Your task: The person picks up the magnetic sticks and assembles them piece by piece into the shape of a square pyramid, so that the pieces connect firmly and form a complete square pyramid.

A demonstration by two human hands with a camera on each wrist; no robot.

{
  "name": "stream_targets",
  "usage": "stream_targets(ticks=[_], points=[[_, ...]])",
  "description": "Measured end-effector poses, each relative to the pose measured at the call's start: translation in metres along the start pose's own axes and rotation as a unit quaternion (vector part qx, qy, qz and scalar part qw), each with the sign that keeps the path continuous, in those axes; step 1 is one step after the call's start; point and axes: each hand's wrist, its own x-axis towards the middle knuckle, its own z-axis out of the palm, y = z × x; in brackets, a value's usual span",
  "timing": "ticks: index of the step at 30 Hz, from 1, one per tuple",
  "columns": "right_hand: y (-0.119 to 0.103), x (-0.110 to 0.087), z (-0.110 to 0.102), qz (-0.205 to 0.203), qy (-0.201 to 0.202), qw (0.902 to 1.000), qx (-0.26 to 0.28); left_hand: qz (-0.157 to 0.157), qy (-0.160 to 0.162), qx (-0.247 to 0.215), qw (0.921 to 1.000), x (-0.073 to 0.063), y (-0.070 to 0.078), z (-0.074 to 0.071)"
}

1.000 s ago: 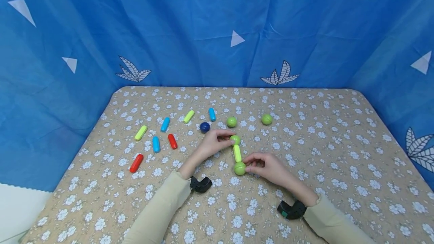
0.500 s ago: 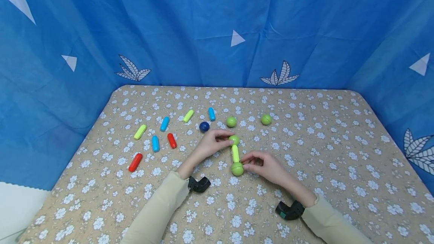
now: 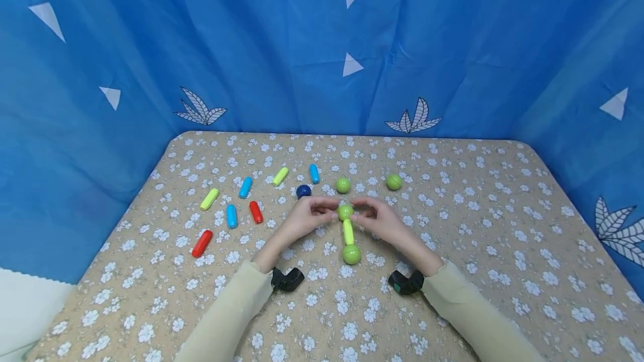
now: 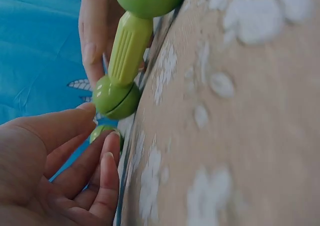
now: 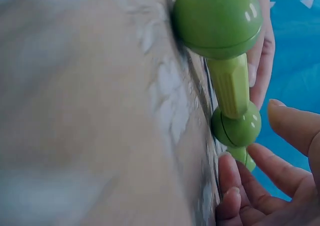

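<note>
A ribbed yellow-green rod joins two green balls, a near ball and a far ball, like a small dumbbell lying on the floral cloth. At the far ball's left side is my left hand, its thumb tip right by the ball in the left wrist view and its fingers loosely bent. My right hand is on the other side of that ball, thumb and index finger spread apart. In the right wrist view the thumb stands off the far ball, and the index fingertip lies close by it.
Behind the hands lie two loose green balls and a dark blue ball. To the left are several blue, yellow-green and red rods. A blue curtain hangs along the table's back and sides.
My right hand has moved from the near ball up to the far ball's right side. My left fingers have drawn slightly left off the far ball. The joined piece stays in nearly the same place.
</note>
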Motion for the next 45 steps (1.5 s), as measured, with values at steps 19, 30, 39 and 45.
stream_targets(ticks=[19,30,39,45], points=[[0.001,0.016,0.011,0.006,-0.006,0.9994,-0.035,-0.070,0.227,0.013,0.9713,-0.066,-0.002,-0.089],[0.004,0.014,0.009,0.007,-0.006,0.9993,-0.036,-0.099,0.195,0.100,0.9707,-0.077,-0.013,-0.080],[0.005,0.013,0.009,0.002,-0.005,0.9995,-0.032,-0.108,0.190,0.117,0.9688,-0.071,-0.021,-0.074],[0.004,0.014,0.009,-0.001,-0.006,0.9995,-0.032,-0.116,0.217,0.127,0.9609,-0.073,-0.021,-0.075]])
